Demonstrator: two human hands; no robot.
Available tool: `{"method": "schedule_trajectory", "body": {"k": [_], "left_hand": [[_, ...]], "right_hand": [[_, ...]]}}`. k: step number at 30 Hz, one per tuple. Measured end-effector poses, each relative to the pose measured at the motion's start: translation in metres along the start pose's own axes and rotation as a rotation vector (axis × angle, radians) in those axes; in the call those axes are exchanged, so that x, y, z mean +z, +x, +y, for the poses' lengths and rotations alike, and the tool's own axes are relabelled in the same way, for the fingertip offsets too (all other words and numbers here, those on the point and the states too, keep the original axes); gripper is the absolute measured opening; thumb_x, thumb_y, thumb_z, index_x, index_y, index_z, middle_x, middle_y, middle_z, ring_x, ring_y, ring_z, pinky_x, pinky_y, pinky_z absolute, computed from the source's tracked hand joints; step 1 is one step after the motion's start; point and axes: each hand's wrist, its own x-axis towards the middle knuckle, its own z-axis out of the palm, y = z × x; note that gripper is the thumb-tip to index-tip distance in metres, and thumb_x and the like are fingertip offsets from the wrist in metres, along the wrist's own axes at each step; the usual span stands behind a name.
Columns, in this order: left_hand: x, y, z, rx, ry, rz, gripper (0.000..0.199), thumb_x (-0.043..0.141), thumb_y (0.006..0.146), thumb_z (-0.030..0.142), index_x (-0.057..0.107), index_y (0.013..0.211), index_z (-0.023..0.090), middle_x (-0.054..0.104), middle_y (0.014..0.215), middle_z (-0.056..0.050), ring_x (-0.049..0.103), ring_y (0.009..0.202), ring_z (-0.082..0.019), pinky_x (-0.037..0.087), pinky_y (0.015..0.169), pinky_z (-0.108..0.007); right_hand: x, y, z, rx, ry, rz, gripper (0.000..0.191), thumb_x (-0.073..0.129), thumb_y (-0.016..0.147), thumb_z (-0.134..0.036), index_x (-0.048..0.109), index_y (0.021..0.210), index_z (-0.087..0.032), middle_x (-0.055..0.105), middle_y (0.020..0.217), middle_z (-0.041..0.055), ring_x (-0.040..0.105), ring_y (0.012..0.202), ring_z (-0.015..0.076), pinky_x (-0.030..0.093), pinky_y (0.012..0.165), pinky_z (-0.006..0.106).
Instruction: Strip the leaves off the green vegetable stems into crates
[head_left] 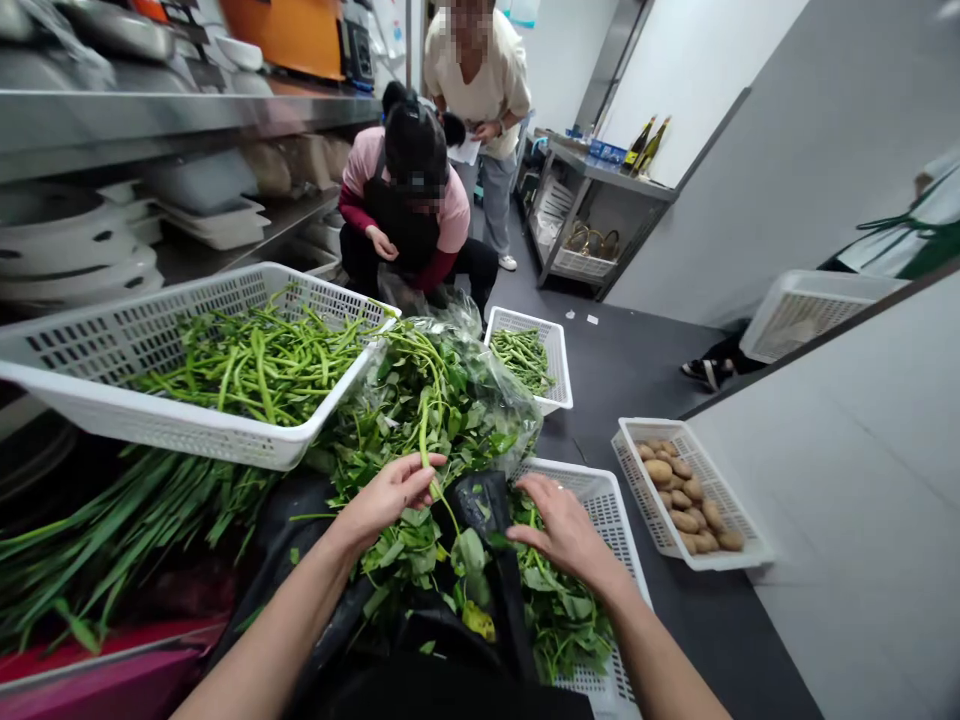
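My left hand (394, 492) pinches a long green vegetable stem (425, 430), its leafy end drooping toward my lap. My right hand (559, 522) is open, fingers apart, above the near edge of a white basket (626, 540) with cut leafy greens (562, 615) in it. Just beyond my hands, a heap of leafy greens (450, 385) spills from a clear plastic bag (517, 400). To the left, picked green stems (262, 360) fill part of a large white basket (187, 440). Loose leaves lie on my dark clothing.
Long green leaves (142, 520) spread at lower left beneath the large basket. Green beans (521, 358) and potatoes (682, 495) are in separate white baskets. A crouching person (416, 190) and a standing person (484, 80) are ahead. Metal shelving (187, 120) lines the left.
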Motion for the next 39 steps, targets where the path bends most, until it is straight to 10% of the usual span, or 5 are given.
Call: {"method": "schedule_trajectory", "body": {"k": [6,13,24,30,39], "left_hand": [[0.005,-0.018,-0.006,0.105,0.155,-0.029,0.044,0.070,0.066,0.035,0.064,0.103,0.013,0.053,0.055,0.004,0.050,0.054,-0.014,0.038,0.053,-0.024],[-0.007,-0.041,-0.011,-0.024,0.047,-0.102,0.039,0.070,0.068,0.040,0.064,0.097,0.015,0.055,0.060,0.002,0.045,0.056,-0.011,0.035,0.053,-0.022],[-0.021,-0.052,-0.027,-0.149,-0.284,-0.296,0.026,0.065,0.075,0.039,0.060,0.073,0.013,0.046,0.048,0.003,0.030,0.040,-0.005,0.023,0.040,-0.019],[-0.028,-0.062,-0.030,-0.135,-0.276,-0.266,0.029,0.068,0.071,0.044,0.057,0.072,0.016,0.047,0.052,0.003,0.031,0.044,-0.006,0.025,0.042,-0.018],[-0.026,-0.071,-0.020,-0.069,0.070,-0.132,0.028,0.066,0.072,0.045,0.062,0.068,0.018,0.047,0.056,0.003,0.037,0.052,-0.011,0.029,0.048,-0.021]], "right_hand": [[0.039,0.028,-0.048,-0.072,0.596,-0.353,0.012,0.056,0.075,-0.021,0.057,0.065,-0.017,0.060,0.059,-0.0038,0.047,0.049,0.0080,0.034,0.051,0.020],[0.067,0.071,-0.019,0.217,0.982,0.093,0.026,0.056,0.076,-0.039,0.052,0.064,-0.017,0.044,0.047,-0.0060,0.037,0.046,0.0076,0.029,0.049,0.020],[0.087,0.078,-0.047,-0.075,1.183,-0.711,0.032,0.075,0.060,-0.036,0.065,0.078,-0.012,0.055,0.059,-0.0027,0.045,0.051,0.0071,0.033,0.049,0.020],[0.090,0.088,-0.021,0.259,1.401,-0.237,0.035,0.070,0.066,-0.045,0.048,0.062,-0.017,0.031,0.042,-0.0107,0.023,0.038,0.0035,0.019,0.037,0.017],[0.091,0.090,-0.025,0.200,1.271,-0.263,0.040,0.073,0.060,-0.050,0.057,0.064,-0.014,0.044,0.049,-0.0060,0.033,0.040,0.0033,0.025,0.038,0.016]]}}
